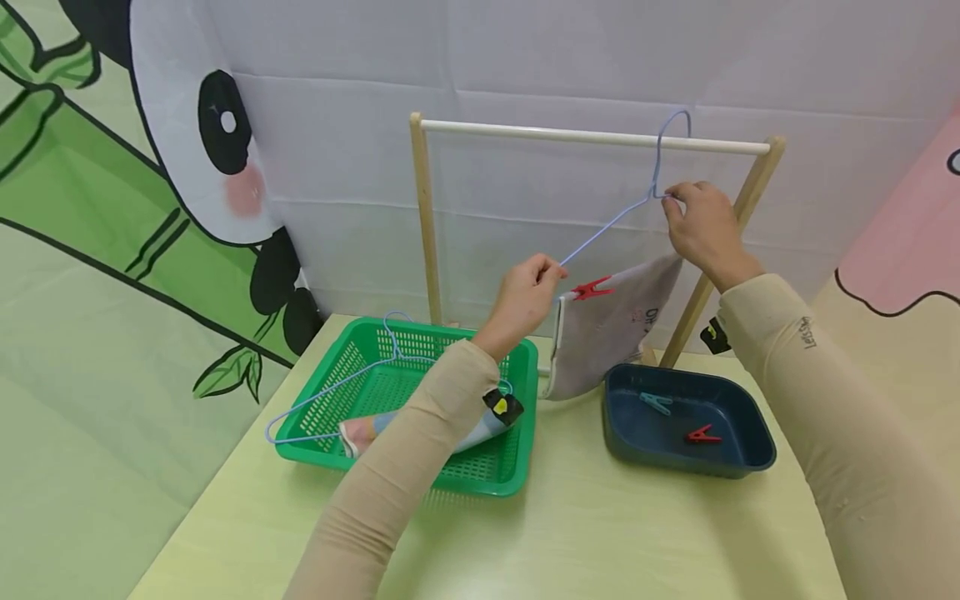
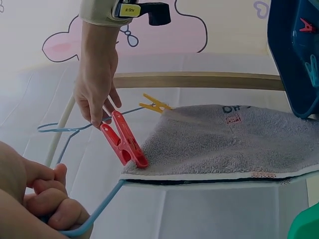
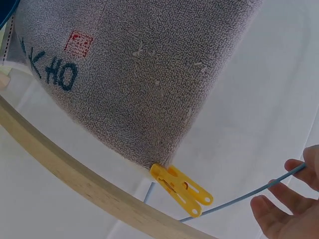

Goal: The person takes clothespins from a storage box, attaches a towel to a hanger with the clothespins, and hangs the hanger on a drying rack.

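**On the rail [image 1: 525, 130], a blue hanger [image 1: 607, 227] in two hands**

At the hanger's left end, the left hand [image 1: 523, 302] has its grip curled round the wire; the right hand [image 1: 707, 229] pinches it just beside the hook, which loops over the rail. Below hangs a grey towel [image 1: 600, 333], clipped by a red clip [image 1: 592, 289] and a yellow clip [image 3: 162, 174]. On the table [image 1: 585, 533], a green basket [image 1: 529, 417] bears a second hanger [image 1: 345, 381] and a patterned cloth [image 1: 358, 433]; the dark blue tub [image 1: 675, 464] holds two more clips [image 1: 702, 435].
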